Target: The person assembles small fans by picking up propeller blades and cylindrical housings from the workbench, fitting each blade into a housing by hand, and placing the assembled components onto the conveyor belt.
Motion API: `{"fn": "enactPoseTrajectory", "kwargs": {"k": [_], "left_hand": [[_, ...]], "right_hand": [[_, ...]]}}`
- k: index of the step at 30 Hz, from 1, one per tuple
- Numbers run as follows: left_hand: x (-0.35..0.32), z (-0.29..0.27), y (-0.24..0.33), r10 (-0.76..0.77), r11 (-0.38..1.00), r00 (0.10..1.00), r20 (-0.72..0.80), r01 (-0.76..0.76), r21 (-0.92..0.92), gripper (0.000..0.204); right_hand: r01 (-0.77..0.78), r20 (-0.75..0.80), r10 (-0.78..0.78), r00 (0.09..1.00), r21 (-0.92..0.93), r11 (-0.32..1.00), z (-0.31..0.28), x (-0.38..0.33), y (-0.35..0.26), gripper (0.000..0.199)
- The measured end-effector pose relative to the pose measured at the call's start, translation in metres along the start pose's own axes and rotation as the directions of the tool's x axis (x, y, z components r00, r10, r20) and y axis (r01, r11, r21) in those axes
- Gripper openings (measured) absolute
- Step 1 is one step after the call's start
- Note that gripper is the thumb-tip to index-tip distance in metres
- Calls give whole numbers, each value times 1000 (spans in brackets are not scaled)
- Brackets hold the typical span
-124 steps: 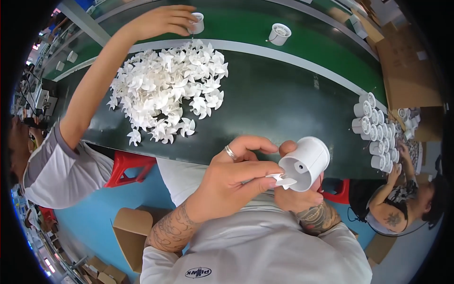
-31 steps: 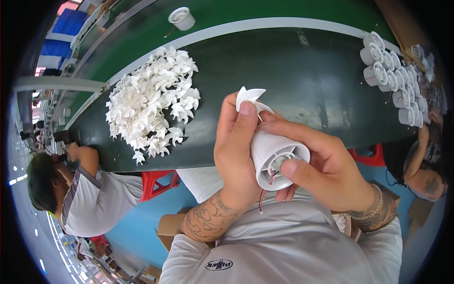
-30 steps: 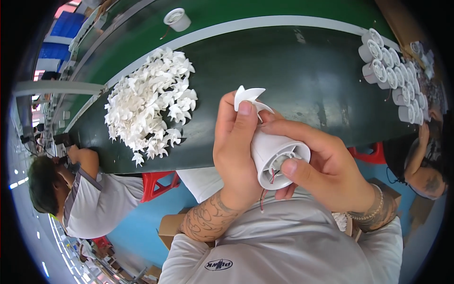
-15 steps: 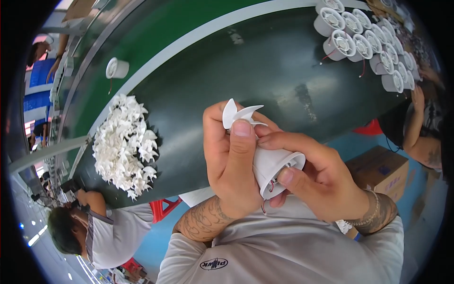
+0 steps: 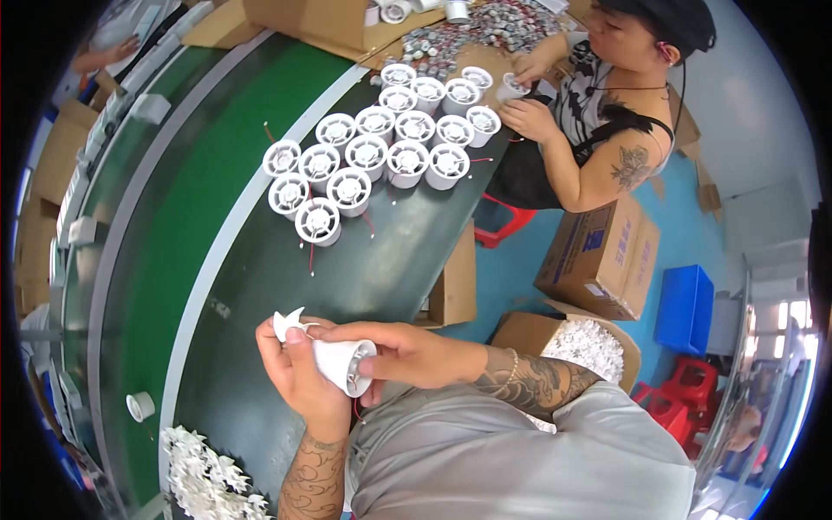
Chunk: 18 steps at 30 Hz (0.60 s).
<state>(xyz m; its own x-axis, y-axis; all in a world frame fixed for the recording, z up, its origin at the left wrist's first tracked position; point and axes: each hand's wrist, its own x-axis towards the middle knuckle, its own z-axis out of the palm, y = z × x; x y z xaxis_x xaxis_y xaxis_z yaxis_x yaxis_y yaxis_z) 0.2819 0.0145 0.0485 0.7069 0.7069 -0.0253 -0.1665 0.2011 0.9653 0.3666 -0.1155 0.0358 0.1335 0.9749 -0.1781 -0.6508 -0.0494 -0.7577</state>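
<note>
While both hands meet low in the view, at about 6 o'clock from centre, they hold one white cup-shaped plastic housing [image 5: 344, 364] between them. Left hand [image 5: 299, 373]: fingers wrapped round the housing's body, thumb pressed on a small white fan blade piece [image 5: 287, 322] sticking out at the 10 o'clock side. Right hand [image 5: 407, 351]: closed on the housing's rim from the 3 o'clock side, thumb over the open end. Thin red wire [image 5: 354, 407] hangs below the housing, toward 6 o'clock.

Housing is held just above the near edge of the dark green bench [image 5: 260, 260], not touching it.

At 12 o'clock from the hands, well apart: cluster of finished white housings [image 5: 373, 156] standing on the bench, open ends up, red wires trailing. At 8 o'clock, near the bench edge: heap of loose white fan blades [image 5: 208, 477]. Single small white cup [image 5: 139, 406] at 9 o'clock.

Another person [image 5: 598, 113] sits at 1 o'clock, both hands on a white part. Cardboard boxes [image 5: 598, 260] at 3 o'clock on the blue floor, one open with white pieces inside.
</note>
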Motion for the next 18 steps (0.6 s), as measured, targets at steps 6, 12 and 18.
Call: {"fn": "enactPoseTrajectory", "kwargs": {"k": [6, 12, 18], "left_hand": [[31, 39, 8, -622, 708, 781, -50, 535, -461, 19], [33, 59, 23, -659, 633, 745, 103, 623, -460, 24], [21, 56, 9, -371, 862, 928, -6, 342, -375, 20]], "right_hand": [[187, -90, -182, 979, 58, 981, -11, -15, -31, 62], [217, -163, -245, 956, -168, 961, -14, -22, -48, 68], [159, -178, -172, 969, -84, 984, -5, -22, -54, 61]]}}
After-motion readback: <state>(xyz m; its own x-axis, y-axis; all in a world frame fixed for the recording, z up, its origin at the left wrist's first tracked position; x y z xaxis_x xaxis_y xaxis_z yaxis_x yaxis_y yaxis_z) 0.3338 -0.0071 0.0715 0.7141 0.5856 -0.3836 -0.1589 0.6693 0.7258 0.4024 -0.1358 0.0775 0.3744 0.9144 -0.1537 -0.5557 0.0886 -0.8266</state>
